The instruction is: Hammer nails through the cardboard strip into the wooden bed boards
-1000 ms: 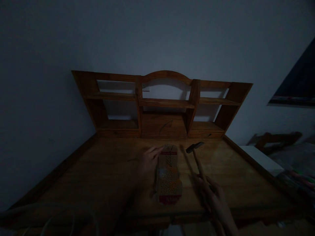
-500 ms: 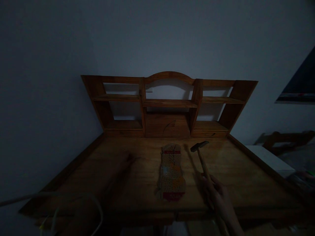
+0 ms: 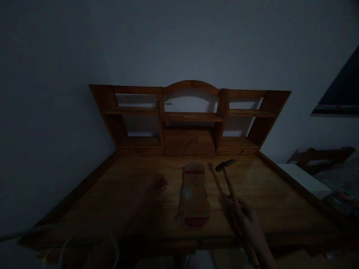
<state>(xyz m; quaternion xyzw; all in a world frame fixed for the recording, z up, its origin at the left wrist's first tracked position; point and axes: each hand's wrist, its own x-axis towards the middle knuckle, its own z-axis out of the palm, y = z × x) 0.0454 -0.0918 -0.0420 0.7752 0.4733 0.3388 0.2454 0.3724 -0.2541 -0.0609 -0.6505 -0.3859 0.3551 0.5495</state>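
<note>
My right hand (image 3: 245, 220) is wrapped round the wooden handle of a hammer (image 3: 230, 186), its dark metal head raised and pointing away from me over the desk. To the left of the hammer lies a flat packet (image 3: 195, 194) with brown and orange print and red bands at both ends. My left hand (image 3: 157, 185) is left of the packet and apart from it. Its fingers are pinched together, with a tiny bright speck at the tips that is too small to name. The left forearm is dark and blurred.
The wooden desk (image 3: 123, 201) backs onto a shelf unit (image 3: 192, 117) with a small cabinet in the middle. A pale cable (image 3: 28, 234) crosses the lower left. At right stand a white surface (image 3: 305, 179) and a wooden chair back (image 3: 325, 158).
My left hand has moved right, closer to the packet, and its pinched fingertips now show. The right hand keeps the hammer in nearly the same place; the view has shifted slightly.
</note>
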